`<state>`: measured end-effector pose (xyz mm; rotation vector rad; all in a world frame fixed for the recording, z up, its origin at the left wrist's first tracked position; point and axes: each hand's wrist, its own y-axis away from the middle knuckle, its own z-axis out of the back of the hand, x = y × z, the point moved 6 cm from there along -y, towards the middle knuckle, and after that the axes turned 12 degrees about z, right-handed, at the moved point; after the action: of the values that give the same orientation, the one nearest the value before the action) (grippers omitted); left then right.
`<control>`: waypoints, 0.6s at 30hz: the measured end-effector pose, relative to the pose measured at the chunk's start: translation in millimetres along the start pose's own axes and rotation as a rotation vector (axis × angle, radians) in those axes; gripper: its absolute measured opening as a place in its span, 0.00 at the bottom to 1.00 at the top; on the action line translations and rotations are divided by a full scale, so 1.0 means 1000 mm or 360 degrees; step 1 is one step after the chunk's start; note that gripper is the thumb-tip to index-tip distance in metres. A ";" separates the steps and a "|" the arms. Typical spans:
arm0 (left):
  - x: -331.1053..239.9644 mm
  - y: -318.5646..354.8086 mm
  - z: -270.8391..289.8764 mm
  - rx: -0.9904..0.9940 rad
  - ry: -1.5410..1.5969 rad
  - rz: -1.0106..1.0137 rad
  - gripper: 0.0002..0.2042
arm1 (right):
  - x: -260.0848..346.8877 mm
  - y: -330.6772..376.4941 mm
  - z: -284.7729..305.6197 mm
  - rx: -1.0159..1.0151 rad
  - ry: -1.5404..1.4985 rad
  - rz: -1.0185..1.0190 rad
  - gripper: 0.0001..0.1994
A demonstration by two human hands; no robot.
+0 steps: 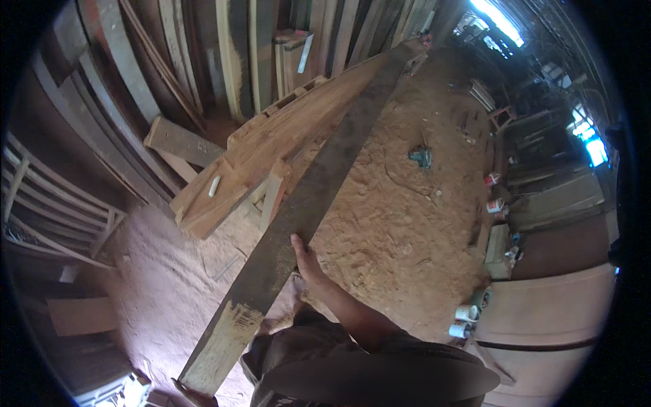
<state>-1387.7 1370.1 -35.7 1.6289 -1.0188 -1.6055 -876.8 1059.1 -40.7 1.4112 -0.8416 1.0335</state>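
A long dark plank (319, 183) runs from the lower left up to the far upper right, with a paler bare patch at its near end. My right hand (306, 262) grips the plank's right edge around its middle-near part, the thumb lying on the top face and the other fingers hidden beneath. At the near end, my left hand (195, 396) is wrapped round the plank's end, only partly in view at the lower edge. Beside the plank on the left is a brown wooden bench or slab (271, 142), and a small white stick-like piece (214, 186) lies on it.
A green power tool (422, 157) lies on the sawdust-covered floor (393, 230). Boards (254, 54) lean along the back wall, and a slatted wooden frame (61, 203) stands at left. White containers (465, 314) and large panels (549, 305) line the right side.
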 end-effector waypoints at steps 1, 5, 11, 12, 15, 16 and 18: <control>-0.010 0.000 -0.013 -0.0088 -0.0088 -0.0070 0.31 | -0.002 -0.017 0.000 0.0003 0.0004 -0.0016 0.44; -0.019 -0.010 -0.085 -0.0044 -0.0344 -0.0228 0.34 | 0.007 -0.090 0.017 -0.0022 0.0011 0.0028 0.48; -0.024 -0.051 -0.234 0.0610 -0.0188 -0.0280 0.33 | 0.075 -0.177 0.055 0.0040 0.0152 0.0107 0.47; -0.030 -0.053 -0.263 0.0773 -0.0248 -0.0357 0.33 | 0.073 -0.177 0.061 -0.0067 -0.0253 -0.0023 0.46; -0.054 -0.077 -0.340 0.0794 -0.0295 -0.0470 0.33 | 0.064 -0.173 0.122 0.0035 -0.0089 0.0241 0.43; -0.060 -0.088 -0.358 0.0745 -0.0327 -0.0433 0.32 | 0.049 -0.169 0.152 0.0021 0.0226 0.0366 0.40; -0.079 -0.114 -0.390 0.0704 -0.0347 -0.0373 0.31 | -0.009 -0.144 0.222 0.0047 0.0200 0.0290 0.30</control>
<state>-986.1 1462.7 -68.8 1.9509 -1.4195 -1.8362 -719.7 853.5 -95.8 1.2966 -0.8775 1.2647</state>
